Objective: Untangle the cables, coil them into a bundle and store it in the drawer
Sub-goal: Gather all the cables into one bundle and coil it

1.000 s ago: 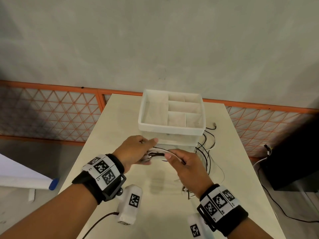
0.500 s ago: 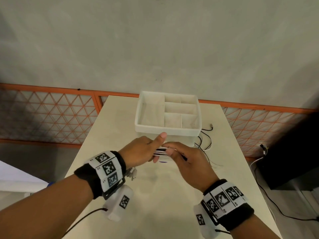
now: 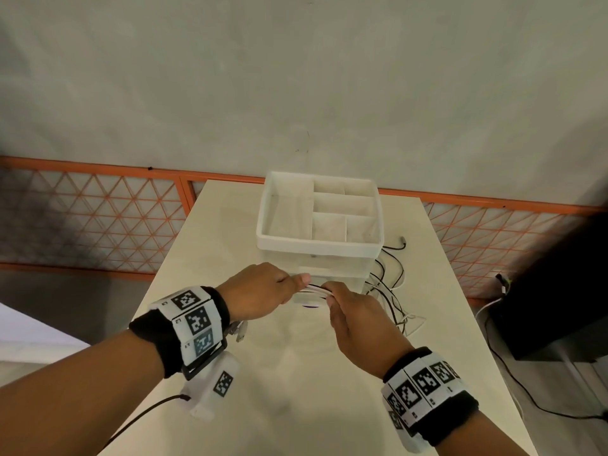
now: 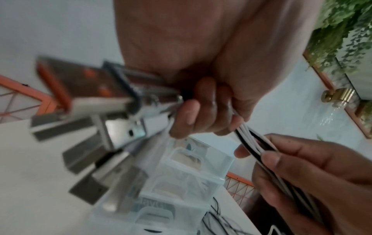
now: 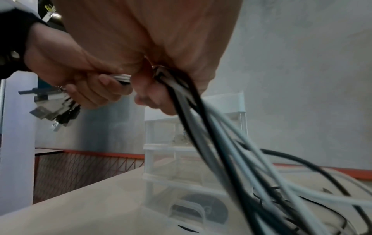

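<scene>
Several white and black cables [image 3: 316,290] run side by side between my two hands, just in front of the translucent white drawer unit [image 3: 332,268]. My left hand [image 3: 263,292] grips the cables [image 4: 244,136] near their plug ends; the metal USB plugs [image 4: 104,127] stick out past the fist. My right hand [image 3: 353,311] pinches the same strands [image 5: 120,78] close beside it. The loose lengths [image 5: 251,159] hang from the right hand and trail onto the table to the right of the unit [image 3: 390,291].
The drawer unit carries an open top tray with dividers [image 3: 320,243]; its drawers [image 5: 189,209] look closed. The cream table [image 3: 296,390] ends at an orange mesh railing [image 3: 98,218]. A black box [image 3: 559,311] stands on the floor to the right.
Both hands have drawn closer together on the cables. The view has shifted, so the drawer unit sits slightly lower and further right of centre.
</scene>
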The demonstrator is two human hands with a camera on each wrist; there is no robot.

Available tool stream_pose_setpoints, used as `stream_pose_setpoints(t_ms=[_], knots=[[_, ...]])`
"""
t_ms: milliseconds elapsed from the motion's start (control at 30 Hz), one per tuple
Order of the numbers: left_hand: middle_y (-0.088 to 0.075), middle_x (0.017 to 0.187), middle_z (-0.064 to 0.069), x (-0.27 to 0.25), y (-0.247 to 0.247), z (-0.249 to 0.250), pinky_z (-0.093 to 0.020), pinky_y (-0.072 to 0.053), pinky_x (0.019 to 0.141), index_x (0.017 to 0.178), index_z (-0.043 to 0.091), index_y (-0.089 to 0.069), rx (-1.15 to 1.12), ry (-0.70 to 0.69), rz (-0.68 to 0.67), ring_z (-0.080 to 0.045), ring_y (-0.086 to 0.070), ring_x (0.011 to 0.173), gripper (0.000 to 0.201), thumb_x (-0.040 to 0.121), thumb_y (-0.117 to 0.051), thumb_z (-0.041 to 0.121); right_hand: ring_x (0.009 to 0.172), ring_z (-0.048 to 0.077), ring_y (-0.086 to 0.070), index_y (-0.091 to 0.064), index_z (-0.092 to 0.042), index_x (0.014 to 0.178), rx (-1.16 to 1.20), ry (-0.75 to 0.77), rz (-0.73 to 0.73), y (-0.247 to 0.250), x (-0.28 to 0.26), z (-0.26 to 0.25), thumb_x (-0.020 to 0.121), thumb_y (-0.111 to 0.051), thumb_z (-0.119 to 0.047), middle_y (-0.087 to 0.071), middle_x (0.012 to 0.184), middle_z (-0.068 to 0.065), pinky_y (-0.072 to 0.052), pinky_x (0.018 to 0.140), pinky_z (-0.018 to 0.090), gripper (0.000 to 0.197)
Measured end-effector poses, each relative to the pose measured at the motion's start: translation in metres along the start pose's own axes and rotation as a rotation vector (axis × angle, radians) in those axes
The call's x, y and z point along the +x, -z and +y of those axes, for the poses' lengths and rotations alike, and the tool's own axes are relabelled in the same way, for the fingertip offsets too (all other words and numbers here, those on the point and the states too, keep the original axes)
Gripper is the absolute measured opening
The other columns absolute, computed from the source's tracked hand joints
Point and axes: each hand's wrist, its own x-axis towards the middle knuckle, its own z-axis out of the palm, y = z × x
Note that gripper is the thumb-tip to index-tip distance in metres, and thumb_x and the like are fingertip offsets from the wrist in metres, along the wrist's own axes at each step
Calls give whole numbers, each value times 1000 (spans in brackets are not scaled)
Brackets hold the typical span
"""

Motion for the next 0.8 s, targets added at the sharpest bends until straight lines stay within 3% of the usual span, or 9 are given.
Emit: stream_pose_setpoints(t_ms=[133,200,300,433,500,600,633,700,800], knots=[[-40,51,5,0,6,5,-23,-31,49,59,15,-48,-100,-4,14,-9,-33,41,57,95,-44,60,52,12,-42,-59,-8,113,21,-56,29,0,1,0,89,-43,-19,-46,60,-11,-41,53,34,31],[-38,49,8,-2,14,5,-20,-29,46,66,14,-55,-296,-8,28,-9,-31,42,51,95,-48,56,48,11,-41,-61,-9,102,95,-146,46,4,0,8,96,-43,-31,-42,52,-11,-39,53,34,29],[-36,52,7,-1,25,4,-23,-29,45,77,9,-59,-776,28,146,-11,-28,44,44,95,-53,49,55,6,-40,-69,-18,104,348,-257,75,18,-2,12,95,-40,-64,-46,59,-10,-44,59,36,55],[-30,52,5,5,16,18,-24,-31,44,81,9,-57,-1193,77,261,-12,-25,44,46,97,-48,51,57,6,-36,-63,-32,125,518,-184,196,28,5,-8,105,-39,-37,-44,61,-14,-36,56,23,32],[-33,53,6,3,7,31,-27,-34,51,87,12,-57,-1175,62,209,-12,-28,48,61,86,-44,71,54,7,-40,-60,-34,125,491,-157,320,27,9,-22,103,-41,-33,-46,60,-11,-37,53,23,29],[-51,69,6,-3,-9,44,-32,-46,65,108,14,-57,-729,-67,128,-12,-50,61,97,57,-45,95,67,6,-63,-61,-13,129,352,-29,411,15,11,-41,102,-48,-14,-71,81,-2,-51,62,18,30],[-60,75,2,-3,-14,47,-36,-50,71,111,11,-59,-676,-110,85,-16,-60,68,98,59,-51,93,73,3,-65,-63,-5,125,331,14,379,10,10,-47,100,-50,-5,-72,90,1,-53,67,18,29],[-69,74,-4,-4,-22,49,-36,-54,73,95,6,-67,-763,-98,6,-24,-69,72,71,75,-63,74,73,6,-61,-65,-1,108,315,72,276,3,8,-56,93,-49,6,-67,89,2,-49,65,16,23],[-51,53,2,-9,-21,49,-22,-43,50,62,17,-55,-977,18,22,-14,-53,50,37,92,-64,38,71,9,-54,-61,-1,95,396,88,134,10,5,-60,89,-49,6,-57,85,0,-42,65,15,16]])
